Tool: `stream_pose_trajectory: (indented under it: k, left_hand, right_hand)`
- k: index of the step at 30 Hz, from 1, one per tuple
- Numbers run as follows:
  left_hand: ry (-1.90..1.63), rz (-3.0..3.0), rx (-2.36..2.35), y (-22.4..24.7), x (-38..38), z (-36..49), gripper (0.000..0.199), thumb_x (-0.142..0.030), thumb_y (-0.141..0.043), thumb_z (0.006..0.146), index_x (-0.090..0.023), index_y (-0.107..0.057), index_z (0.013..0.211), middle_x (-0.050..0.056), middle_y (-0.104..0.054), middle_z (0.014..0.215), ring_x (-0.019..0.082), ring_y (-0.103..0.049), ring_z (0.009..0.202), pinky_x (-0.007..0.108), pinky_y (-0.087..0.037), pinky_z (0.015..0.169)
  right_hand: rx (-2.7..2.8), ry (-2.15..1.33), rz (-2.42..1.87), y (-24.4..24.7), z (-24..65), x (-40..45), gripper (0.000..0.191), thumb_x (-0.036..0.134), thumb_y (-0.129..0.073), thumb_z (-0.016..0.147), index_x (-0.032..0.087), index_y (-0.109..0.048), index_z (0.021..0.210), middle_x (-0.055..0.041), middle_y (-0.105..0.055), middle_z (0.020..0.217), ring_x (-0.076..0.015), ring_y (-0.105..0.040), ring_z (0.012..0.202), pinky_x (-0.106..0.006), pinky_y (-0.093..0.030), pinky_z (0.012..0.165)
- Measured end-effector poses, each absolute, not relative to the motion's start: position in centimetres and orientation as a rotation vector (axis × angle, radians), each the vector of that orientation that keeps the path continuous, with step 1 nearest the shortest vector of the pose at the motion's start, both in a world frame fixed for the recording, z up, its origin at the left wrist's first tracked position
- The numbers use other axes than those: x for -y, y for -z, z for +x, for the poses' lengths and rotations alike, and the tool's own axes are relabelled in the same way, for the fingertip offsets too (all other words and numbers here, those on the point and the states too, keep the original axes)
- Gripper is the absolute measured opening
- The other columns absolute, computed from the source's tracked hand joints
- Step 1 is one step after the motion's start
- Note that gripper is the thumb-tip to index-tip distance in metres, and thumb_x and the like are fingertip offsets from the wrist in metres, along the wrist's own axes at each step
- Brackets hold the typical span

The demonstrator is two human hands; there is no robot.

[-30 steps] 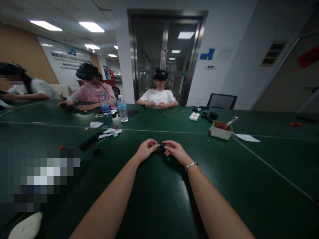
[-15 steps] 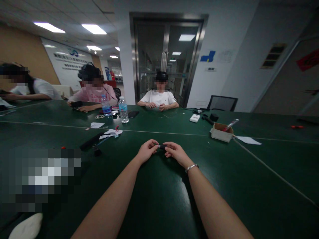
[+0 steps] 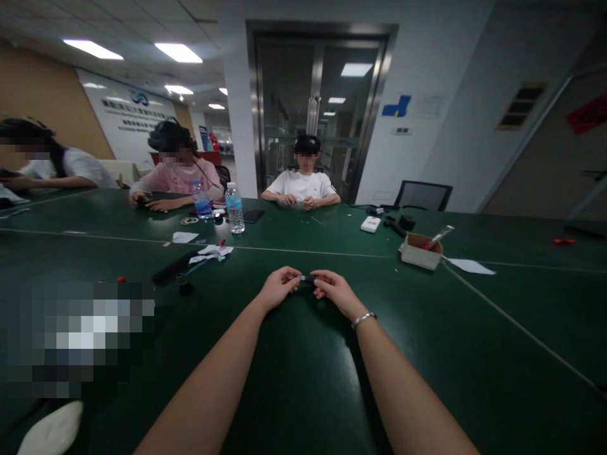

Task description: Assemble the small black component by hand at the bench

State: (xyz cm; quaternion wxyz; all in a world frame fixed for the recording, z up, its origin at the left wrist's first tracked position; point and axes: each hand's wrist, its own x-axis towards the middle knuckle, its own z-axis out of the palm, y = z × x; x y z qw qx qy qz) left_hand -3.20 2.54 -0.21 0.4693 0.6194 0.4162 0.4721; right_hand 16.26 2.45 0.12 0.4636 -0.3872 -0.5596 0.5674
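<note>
Between my two hands, just above the dark green table (image 3: pixel 303 354), is a small dark object (image 3: pixel 309 279) with a lighter, silvery left end. My left hand (image 3: pixel 281 287) pinches its light end between thumb and fingers. On the other side, my right hand (image 3: pixel 334 291), with a silver bracelet at the wrist, grips the dark end with its fingertips. The fingers cover parts of the object, so its exact kind is unclear.
A small cardboard box (image 3: pixel 420 254) stands right of my hands, beside white paper (image 3: pixel 472 266). Water bottles (image 3: pixel 234 212), crumpled paper (image 3: pixel 211 254) and a black cylindrical item (image 3: pixel 177 267) lie to the left. Three people sit around the table's far side.
The view has shifted very slightly. My hands keep the same hold on the small dark object.
</note>
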Motion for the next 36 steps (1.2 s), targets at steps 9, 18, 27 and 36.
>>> stream_pose_trajectory:
  k: [9, 18, 27, 36]
  left_hand:
    - [-1.152, 1.5, -1.04, 0.45, -2.64, -3.09, 0.027, -0.034, -0.068, 0.074, -0.012, -0.061, 0.09, 0.001, -0.061, 0.068, 0.01, -0.056, 0.058, 0.022, -0.044, 0.055]
    - [-1.121, 1.512, -1.098, 0.28, -2.63, -2.92, 0.027, -0.04, -0.064, 0.076, -0.014, -0.06, 0.081, 0.0, -0.06, 0.064, 0.01, -0.055, 0.056, 0.023, -0.043, 0.054]
    - [-1.059, 1.593, -1.167, 0.31, -2.75, -3.01, 0.036, -0.05, -0.055, 0.08, -0.014, -0.058, 0.076, 0.0, -0.059, 0.062, 0.01, -0.054, 0.053, 0.022, -0.041, 0.052]
    - [-1.008, 1.638, -1.316, -0.23, -2.62, -2.77, 0.05, -0.06, -0.044, 0.082, -0.016, -0.057, 0.065, -0.002, -0.052, 0.05, 0.009, -0.045, 0.042, 0.022, -0.033, 0.046]
  right_hand:
    - [1.373, -1.385, -0.926, 0.16, 16.38, -2.52, 0.033, 0.025, -0.072, 0.068, 0.015, -0.065, 0.099, 0.0008, -0.062, 0.07, -0.0083, -0.06, 0.056, -0.02, -0.049, 0.052]
    - [1.413, -1.374, -0.916, -0.26, 16.4, -2.18, 0.034, 0.024, -0.072, 0.069, 0.016, -0.065, 0.101, 0.001, -0.06, 0.072, -0.009, -0.06, 0.059, -0.021, -0.049, 0.053]
    - [1.435, -1.381, -0.903, -0.18, 16.41, -2.23, 0.033, 0.022, -0.071, 0.071, 0.017, -0.065, 0.103, 0.0003, -0.06, 0.077, -0.0087, -0.061, 0.06, -0.022, -0.051, 0.055]
    - [1.466, -1.408, -0.871, -0.23, 16.46, -2.26, 0.036, 0.022, -0.071, 0.07, 0.018, -0.065, 0.105, -0.0003, -0.06, 0.084, -0.0066, -0.059, 0.059, -0.02, -0.05, 0.054]
